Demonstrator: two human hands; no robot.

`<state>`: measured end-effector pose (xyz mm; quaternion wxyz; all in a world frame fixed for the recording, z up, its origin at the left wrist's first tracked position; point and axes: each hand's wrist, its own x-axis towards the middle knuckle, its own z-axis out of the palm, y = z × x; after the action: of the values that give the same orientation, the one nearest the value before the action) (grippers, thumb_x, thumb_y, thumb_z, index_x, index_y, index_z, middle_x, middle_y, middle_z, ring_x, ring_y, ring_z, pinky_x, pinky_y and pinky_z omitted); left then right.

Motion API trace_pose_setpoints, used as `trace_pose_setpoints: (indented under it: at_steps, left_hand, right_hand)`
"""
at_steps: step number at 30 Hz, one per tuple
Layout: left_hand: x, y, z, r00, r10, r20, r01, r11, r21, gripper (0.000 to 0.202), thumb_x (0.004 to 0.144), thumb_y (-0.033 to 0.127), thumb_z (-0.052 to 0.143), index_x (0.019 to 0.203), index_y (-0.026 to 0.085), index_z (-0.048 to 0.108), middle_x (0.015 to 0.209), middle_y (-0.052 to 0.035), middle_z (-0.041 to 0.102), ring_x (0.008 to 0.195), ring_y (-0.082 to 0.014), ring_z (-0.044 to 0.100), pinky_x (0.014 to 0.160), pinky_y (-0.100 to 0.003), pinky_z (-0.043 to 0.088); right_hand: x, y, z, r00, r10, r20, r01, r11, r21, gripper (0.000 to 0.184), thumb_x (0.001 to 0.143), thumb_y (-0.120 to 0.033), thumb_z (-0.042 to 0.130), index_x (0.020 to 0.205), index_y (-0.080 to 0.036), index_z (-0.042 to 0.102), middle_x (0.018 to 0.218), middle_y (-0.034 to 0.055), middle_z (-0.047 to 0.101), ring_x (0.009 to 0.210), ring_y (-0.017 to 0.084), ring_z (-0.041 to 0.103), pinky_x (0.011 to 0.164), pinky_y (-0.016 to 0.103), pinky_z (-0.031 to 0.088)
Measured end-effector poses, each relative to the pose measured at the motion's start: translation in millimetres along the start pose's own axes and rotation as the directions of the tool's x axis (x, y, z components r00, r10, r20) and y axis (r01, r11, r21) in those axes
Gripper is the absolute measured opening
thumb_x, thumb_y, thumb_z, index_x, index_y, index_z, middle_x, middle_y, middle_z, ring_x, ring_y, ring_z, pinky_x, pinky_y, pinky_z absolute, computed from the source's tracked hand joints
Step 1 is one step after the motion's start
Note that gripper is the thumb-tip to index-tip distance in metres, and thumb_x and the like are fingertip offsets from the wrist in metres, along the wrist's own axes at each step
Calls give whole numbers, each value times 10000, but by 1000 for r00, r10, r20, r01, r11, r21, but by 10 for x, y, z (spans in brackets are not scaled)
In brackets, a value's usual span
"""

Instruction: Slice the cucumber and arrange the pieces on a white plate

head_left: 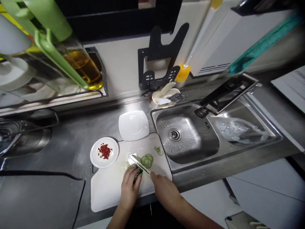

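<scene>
Cucumber (137, 173) pinned by left hand (130, 187), pointing away; right hand (164, 190) clasps knife (139, 163).

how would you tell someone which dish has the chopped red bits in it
Start at the sink and go left to the white cutting board, where the left hand holds a cucumber and the right hand a knife. Two white dishes touch the board. The one meant is the round plate at its left corner, holding chopped red bits; the square plate behind is bare.
</scene>
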<state>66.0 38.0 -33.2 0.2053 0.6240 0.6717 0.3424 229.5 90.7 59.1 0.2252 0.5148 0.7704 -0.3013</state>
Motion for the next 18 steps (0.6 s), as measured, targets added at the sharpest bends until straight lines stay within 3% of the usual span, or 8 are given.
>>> trace_pose_setpoints:
  at_steps: [7, 18]
  left_hand:
    - [6, 27, -9, 1000, 3, -20, -2, 1000, 31, 175, 844, 239, 556, 993, 179, 627, 1032, -84, 644, 1016, -189, 601, 931, -376, 506]
    - [-25, -26, 9, 999, 20, -30, -19, 998, 54, 167, 842, 238, 553, 969, 171, 636, 1043, -93, 650, 1022, -197, 610, 924, -373, 513]
  right_hand:
    - [-278, 5, -48, 999, 29, 39, -28, 999, -23, 491, 780, 52, 316, 1170, -162, 525, 872, 87, 676, 781, 163, 658, 624, 187, 439]
    - [-363, -24, -86, 995, 64, 78, -64, 998, -2, 511, 809, 52, 273, 1191, -172, 528, 907, 108, 683, 798, 215, 669, 636, 252, 478]
